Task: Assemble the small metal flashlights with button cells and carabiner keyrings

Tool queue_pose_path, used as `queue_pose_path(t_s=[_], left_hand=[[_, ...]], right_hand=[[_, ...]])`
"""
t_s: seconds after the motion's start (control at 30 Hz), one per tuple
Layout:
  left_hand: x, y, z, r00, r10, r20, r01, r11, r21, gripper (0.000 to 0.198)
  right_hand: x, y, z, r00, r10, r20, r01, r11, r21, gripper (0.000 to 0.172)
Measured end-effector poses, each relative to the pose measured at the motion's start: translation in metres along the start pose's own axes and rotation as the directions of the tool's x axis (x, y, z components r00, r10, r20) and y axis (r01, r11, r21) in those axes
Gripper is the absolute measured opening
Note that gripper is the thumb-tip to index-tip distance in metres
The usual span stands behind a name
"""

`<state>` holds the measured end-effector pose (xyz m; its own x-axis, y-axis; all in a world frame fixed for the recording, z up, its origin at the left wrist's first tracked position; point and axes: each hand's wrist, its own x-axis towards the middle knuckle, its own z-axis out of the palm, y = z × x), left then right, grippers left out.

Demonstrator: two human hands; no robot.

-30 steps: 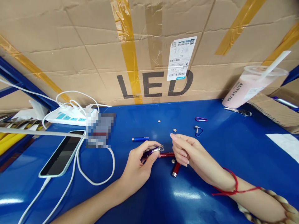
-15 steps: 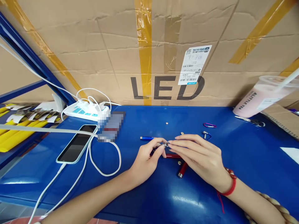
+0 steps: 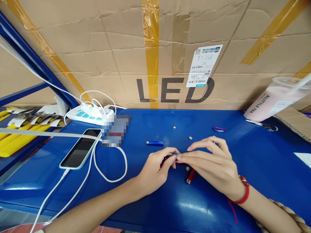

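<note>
On blue table point(image 3: 267, 165), cardboard box point(image 3: 92, 58) behind: gripping dark tube point(image 3: 167, 157) in left hand point(image 3: 155, 165), with right hand point(image 3: 216, 163) at its silvery end point(image 3: 175, 155), cannot tell if pinching. Near hands, red tube point(image 3: 190, 177), blue tube point(image 3: 155, 143); farther out, phone point(image 3: 80, 150), drink cup point(image 3: 269, 102).

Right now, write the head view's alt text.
A person's bare left-hand grip holds a small, dark, silver-ended cylinder, the right-hand grip at its silver end. A slim blue tube and a silver-tipped red tube lie on a glossy blue table before a brown cardboard box.
</note>
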<state>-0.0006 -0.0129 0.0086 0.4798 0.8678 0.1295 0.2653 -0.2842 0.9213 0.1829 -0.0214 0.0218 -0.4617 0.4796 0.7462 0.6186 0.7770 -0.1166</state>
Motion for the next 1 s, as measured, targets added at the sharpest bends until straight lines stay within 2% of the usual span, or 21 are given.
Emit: queue_pose_path(t_s=[0.17,0.33,0.5,0.6,0.67,0.77,0.9,1.0], left_hand=[[-0.001,0.001,-0.001,0.999,0.002,0.035,-0.004,0.999,0.034,0.021],[-0.002,-0.002,0.000,0.995,0.058,0.087,-0.062,0.997,0.055,0.023],[-0.006,-0.003,0.003,0.992,0.032,0.124,-0.032,0.999,0.002,0.020],[-0.007,-0.003,0.004,0.994,0.011,0.107,-0.008,1.000,-0.027,0.014],[-0.008,-0.003,0.005,0.996,0.001,0.091,0.002,0.999,-0.037,0.012],[-0.008,-0.004,0.006,0.998,-0.020,0.058,0.022,0.999,-0.035,0.012],[-0.009,-0.005,0.007,1.000,0.015,-0.004,-0.015,1.000,-0.013,0.013],[-0.009,-0.006,0.007,0.995,0.078,-0.059,-0.075,0.996,0.054,0.012]], right_hand=[[0.003,0.001,-0.003,1.000,0.016,0.017,-0.016,1.000,0.017,0.017],[0.000,0.005,-0.002,0.999,0.025,0.045,-0.029,0.994,0.102,0.015],[-0.001,0.005,0.001,0.985,0.109,0.130,-0.144,0.943,0.300,0.015],[0.000,0.002,0.003,0.961,0.238,0.139,-0.274,0.888,0.370,0.012],[0.002,0.000,0.005,0.918,0.357,0.172,-0.397,0.831,0.391,0.009],[0.003,-0.002,0.007,0.805,0.520,0.286,-0.593,0.685,0.423,0.011],[0.003,-0.004,0.011,0.610,0.621,0.492,-0.769,0.316,0.555,0.020],[0.003,-0.004,0.014,0.515,0.614,0.598,-0.798,0.088,0.597,0.026]])
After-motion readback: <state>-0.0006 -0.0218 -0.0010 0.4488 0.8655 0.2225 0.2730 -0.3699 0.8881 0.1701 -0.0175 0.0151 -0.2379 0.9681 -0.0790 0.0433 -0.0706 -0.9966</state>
